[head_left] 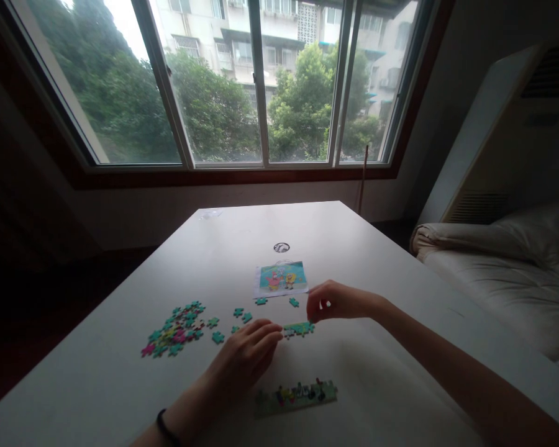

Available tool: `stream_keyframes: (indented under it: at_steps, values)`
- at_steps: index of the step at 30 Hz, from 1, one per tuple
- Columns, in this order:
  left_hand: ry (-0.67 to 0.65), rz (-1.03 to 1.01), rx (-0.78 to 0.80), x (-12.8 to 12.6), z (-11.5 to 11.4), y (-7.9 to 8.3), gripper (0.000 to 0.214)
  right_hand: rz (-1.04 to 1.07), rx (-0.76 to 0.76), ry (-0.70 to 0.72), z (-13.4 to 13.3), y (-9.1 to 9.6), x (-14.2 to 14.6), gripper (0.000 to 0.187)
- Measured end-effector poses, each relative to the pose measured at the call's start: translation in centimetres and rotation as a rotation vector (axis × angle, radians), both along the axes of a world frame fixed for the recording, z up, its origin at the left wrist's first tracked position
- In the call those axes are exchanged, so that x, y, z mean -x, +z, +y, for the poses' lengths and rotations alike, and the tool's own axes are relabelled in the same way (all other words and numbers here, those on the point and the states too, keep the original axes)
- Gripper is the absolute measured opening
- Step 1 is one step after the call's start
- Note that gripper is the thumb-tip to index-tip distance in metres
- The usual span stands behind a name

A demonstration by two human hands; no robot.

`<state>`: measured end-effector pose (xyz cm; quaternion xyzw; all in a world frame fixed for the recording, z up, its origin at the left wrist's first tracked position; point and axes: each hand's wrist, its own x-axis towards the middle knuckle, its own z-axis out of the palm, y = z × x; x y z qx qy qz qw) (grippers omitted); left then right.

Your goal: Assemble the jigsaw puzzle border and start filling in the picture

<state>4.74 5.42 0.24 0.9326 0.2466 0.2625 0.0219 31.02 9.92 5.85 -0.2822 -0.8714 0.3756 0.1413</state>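
Observation:
A short joined strip of teal puzzle pieces [298,329] lies on the white table between my hands. My right hand [333,301] comes in from the right, thumb and finger pinched at the strip's right end, on a puzzle piece there. At the left end, the fingertips of my left hand [256,344] touch or nearly touch the strip; its fingers are stretched out, palm down. Nearer to me lies a longer assembled puzzle strip [300,397] with small figures on it. Beyond my hands is a reference picture [283,277] of cartoon characters.
A heap of loose puzzle pieces [177,329] sits to the left on the table [168,397]. Several single pieces [218,337] are scattered between heap and hands. A round black-and-white mark [282,247] is farther back. A sofa [494,261] stands at the right, a window [261,87] ahead.

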Motion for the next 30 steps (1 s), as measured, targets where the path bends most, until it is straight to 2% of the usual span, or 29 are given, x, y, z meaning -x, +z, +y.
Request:
stream_keyframes:
  at_steps: [3, 7, 11, 15, 17, 23, 26, 30]
  values:
    - [0.053, -0.044, -0.046, 0.1, -0.1, -0.1, 0.022, 0.054, -0.004, 0.045, -0.1, 0.0, 1.5, 0.017]
    - [0.201, -0.179, -0.144, 0.4, -0.2, 0.0, 0.024, 0.058, 0.207, 0.022, 1.1, -0.9, 4.8, 0.021]
    - [0.308, -0.301, -0.128, 1.0, 0.0, -0.1, 0.025, 0.011, 0.315, 0.041, 3.0, -2.3, 8.4, 0.025]
    - [0.343, -0.300, -0.038, 1.2, 0.3, -0.2, 0.022, -0.083, 0.249, 0.050, 4.2, -3.5, 10.6, 0.018]
    - [0.341, -0.283, -0.003, 1.1, 0.3, -0.2, 0.025, -0.077, 0.230, 0.036, 4.3, -3.8, 11.0, 0.012]
    - [0.366, -0.312, 0.026, 1.0, 0.1, 0.0, 0.029, -0.026, 0.208, -0.004, 4.0, -4.6, 10.9, 0.014]
    - [0.400, -0.336, 0.055, 1.2, 0.3, 0.0, 0.030, 0.090, 0.239, -0.033, 3.7, -4.7, 10.7, 0.015]
    - [0.465, -0.346, 0.135, 1.3, 0.8, -0.3, 0.028, 0.324, 0.277, -0.171, 3.0, -4.5, 9.2, 0.014]
